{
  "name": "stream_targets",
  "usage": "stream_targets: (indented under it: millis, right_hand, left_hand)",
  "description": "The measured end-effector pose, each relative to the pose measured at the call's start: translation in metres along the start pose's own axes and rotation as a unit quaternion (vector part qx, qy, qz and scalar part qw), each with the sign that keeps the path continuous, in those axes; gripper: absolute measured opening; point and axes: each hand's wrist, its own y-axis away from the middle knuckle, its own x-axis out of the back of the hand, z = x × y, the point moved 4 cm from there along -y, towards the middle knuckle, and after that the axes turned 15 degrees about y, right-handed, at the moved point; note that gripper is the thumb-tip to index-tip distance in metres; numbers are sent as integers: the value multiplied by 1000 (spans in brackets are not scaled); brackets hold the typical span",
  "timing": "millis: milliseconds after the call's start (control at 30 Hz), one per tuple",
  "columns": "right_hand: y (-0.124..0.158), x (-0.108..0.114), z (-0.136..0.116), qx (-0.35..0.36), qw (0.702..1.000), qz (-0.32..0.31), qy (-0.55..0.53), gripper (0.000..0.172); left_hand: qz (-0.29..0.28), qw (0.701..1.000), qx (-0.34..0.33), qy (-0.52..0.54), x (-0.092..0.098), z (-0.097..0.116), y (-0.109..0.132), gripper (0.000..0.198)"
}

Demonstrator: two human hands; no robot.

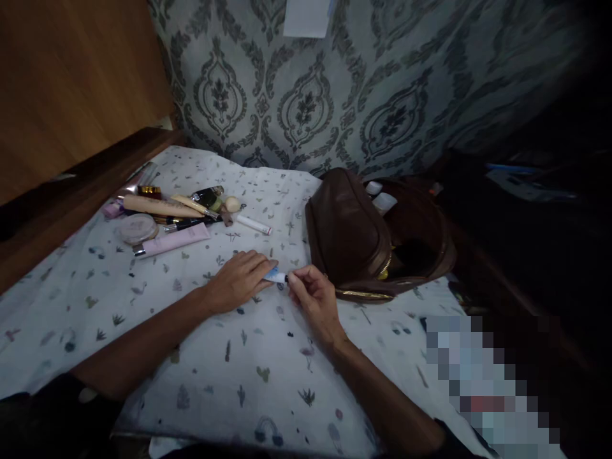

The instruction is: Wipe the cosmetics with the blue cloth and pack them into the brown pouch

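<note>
My left hand (241, 279) is closed round a small white-and-blue tube (275, 275), and part of it is hidden under my fingers. At the tube's dark end, my right hand (315, 294) pinches with thumb and fingertips. Both hands are just above the patterned white cloth (215, 370). Right beside my right hand stands a brown leather bag (344, 223) with its top unzipped and a few white-capped items (385, 203) inside.
A cluster of cosmetics lies at the back left: a pink tube (174, 241), a round compact (138, 228), brushes (196, 205) and a small dark bottle (208, 194). A white stick (254, 224) lies nearby. Wooden furniture (81, 83) borders the left, a patterned wall (306, 108) the back.
</note>
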Motion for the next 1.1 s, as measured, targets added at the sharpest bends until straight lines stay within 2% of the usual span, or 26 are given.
stream_targets:
  millis: [200, 533, 733, 867, 967, 1100]
  right_hand:
    - [2, 0, -3, 24, 1000, 0, 5, 31]
    - [1, 4, 5, -8, 1000, 16, -4, 31]
    - [1, 5, 7, -3, 999, 40, -13, 31]
    - [1, 4, 4, -6, 999, 38, -30, 33]
    - [0, 5, 4, -13, 998, 37, -42, 36]
    - [-1, 3, 7, -28, 997, 34, -56, 39]
  left_hand:
    - [25, 999, -40, 0, -3, 19, -4, 31]
    - [-55, 997, 39, 47, -4, -9, 0, 34]
    - [-73, 996, 46, 32, 0, -14, 1, 42]
    - [-64, 996, 52, 17, 5, -18, 2, 46]
    - [-49, 994, 92, 15, 6, -25, 5, 48]
    - [0, 978, 208, 35, 16, -38, 10, 49]
